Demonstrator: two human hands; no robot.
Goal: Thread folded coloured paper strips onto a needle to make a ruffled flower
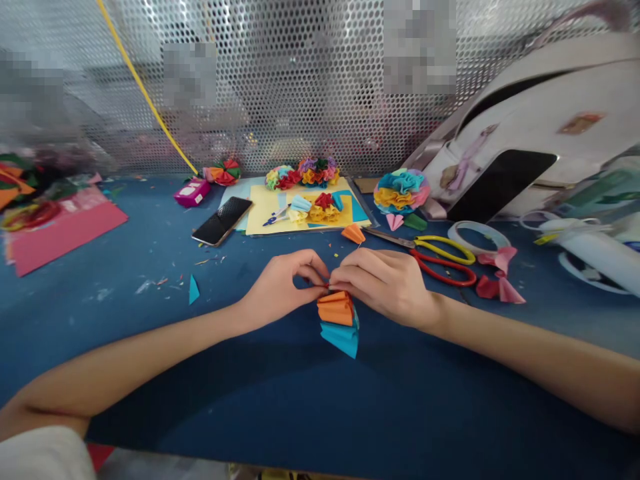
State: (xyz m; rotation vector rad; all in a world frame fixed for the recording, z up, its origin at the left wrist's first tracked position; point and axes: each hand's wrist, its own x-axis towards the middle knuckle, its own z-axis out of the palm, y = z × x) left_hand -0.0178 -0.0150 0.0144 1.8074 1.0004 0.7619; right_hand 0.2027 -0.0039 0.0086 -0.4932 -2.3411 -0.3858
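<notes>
My left hand [283,285] and my right hand [384,280] meet at the middle of the blue table [250,393]. Both pinch the top of a bundle of pleated paper fans [340,323], orange above and light blue below, which hangs toward me. The fingers of both hands are closed on the bundle's narrow end. A small orange folded fan [354,233] lies just beyond my right hand.
Red-and-yellow scissors [440,259], a tape roll [477,235] and pink paper pieces [497,280] lie to the right. Behind are a yellow sheet [260,217] with small scissors and paper flowers, a phone [221,221], a pink box [191,192], a white bag [540,127], a perforated metal screen [300,87].
</notes>
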